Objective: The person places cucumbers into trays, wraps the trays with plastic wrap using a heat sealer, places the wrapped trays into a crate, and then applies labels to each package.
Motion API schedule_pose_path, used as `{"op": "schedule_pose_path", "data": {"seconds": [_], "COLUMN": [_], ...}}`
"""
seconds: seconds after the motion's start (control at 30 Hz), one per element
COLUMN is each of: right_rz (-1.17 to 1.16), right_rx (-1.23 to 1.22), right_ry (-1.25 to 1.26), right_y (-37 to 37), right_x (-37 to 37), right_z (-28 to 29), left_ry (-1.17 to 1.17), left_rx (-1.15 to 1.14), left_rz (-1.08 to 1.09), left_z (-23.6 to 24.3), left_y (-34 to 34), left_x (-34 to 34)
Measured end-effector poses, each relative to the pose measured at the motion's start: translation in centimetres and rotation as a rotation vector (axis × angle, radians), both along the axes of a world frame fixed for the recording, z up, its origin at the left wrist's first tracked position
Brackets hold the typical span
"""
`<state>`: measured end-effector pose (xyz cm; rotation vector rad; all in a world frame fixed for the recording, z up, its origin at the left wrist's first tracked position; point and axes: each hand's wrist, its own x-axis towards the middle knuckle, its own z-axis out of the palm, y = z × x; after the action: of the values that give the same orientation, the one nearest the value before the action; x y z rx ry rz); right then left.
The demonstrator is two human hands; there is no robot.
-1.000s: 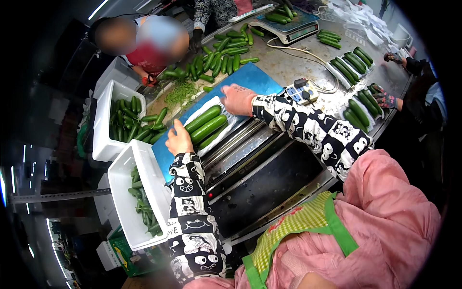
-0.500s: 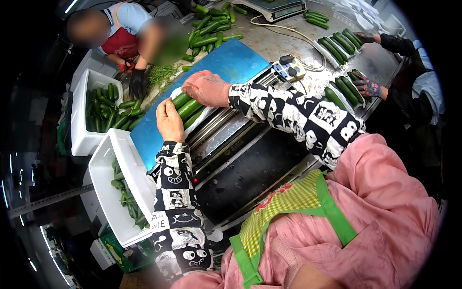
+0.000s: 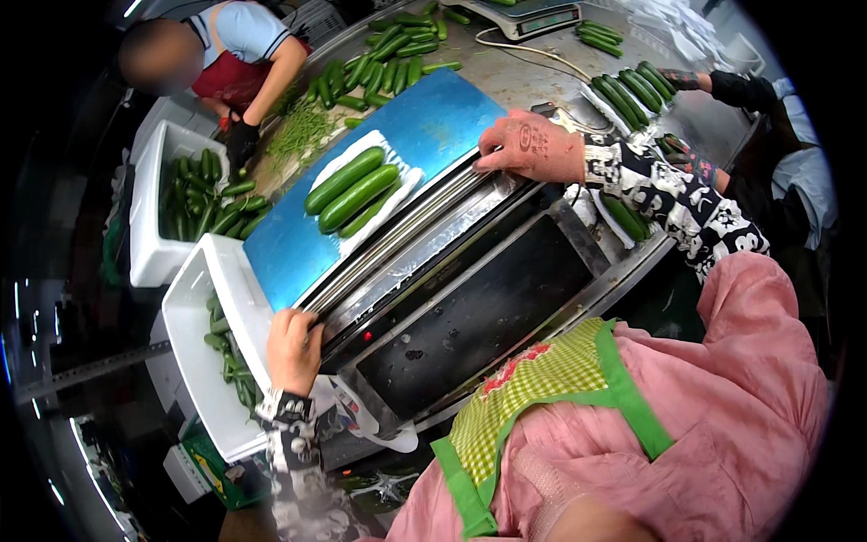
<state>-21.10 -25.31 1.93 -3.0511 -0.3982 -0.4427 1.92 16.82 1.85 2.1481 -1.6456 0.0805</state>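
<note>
Three green cucumbers (image 3: 359, 193) lie side by side on a white tray (image 3: 393, 202), on the blue sheet (image 3: 278, 246) of a wrapping machine. My left hand (image 3: 294, 350), bare, is at the left end of the machine's metal rollers (image 3: 397, 233), fingers bent and closed. At the right end of the same rollers is my right hand (image 3: 533, 146), in a pinkish glove, with its thumb and fingers pinched together. What either hand grips is too thin or hidden to make out. Neither hand touches the cucumbers.
White foam boxes of cucumbers (image 3: 144, 237) (image 3: 209, 397) stand at the left. Loose cucumbers (image 3: 388, 56) and a scale (image 3: 528, 18) are on the far table. A co-worker in a red apron (image 3: 230, 81) is at far left; another's gloved hands are by packed cucumber trays (image 3: 623, 98) at right.
Both hands have let go of the cucumbers, which now lie on the blue sheet. My left hand has moved down to the near left; my right hand has moved right along the rollers.
</note>
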Motion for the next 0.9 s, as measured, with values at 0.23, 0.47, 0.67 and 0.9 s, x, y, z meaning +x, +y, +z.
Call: {"op": "schedule_pose_path", "data": {"seconds": [0.23, 0.47, 0.67, 0.9], "right_rz": [0.118, 0.399, -0.080, -0.267], "right_rx": [0.286, 1.031, 0.385, 0.452], "right_ry": [-0.073, -0.506, -0.277, 0.149], "right_y": [2.7, 6.1, -0.5, 2.7], "right_x": [2.0, 3.6, 15.6, 14.4], "right_z": [-1.4, 10.4, 2.0, -2.0], "left_ry": [0.168, 0.725, 0.151, 0.162], "left_rx": [-0.246, -1.062, -0.259, -0.099], "left_rz": [-0.201, 0.285, 0.557, 0.331], "left_z": [-2.2, 8.1, 0.5, -4.0], "left_y": [-7.4, -8.6, -16.9, -14.6], "left_x": [-0.4, -0.8, 9.2, 8.5]}}
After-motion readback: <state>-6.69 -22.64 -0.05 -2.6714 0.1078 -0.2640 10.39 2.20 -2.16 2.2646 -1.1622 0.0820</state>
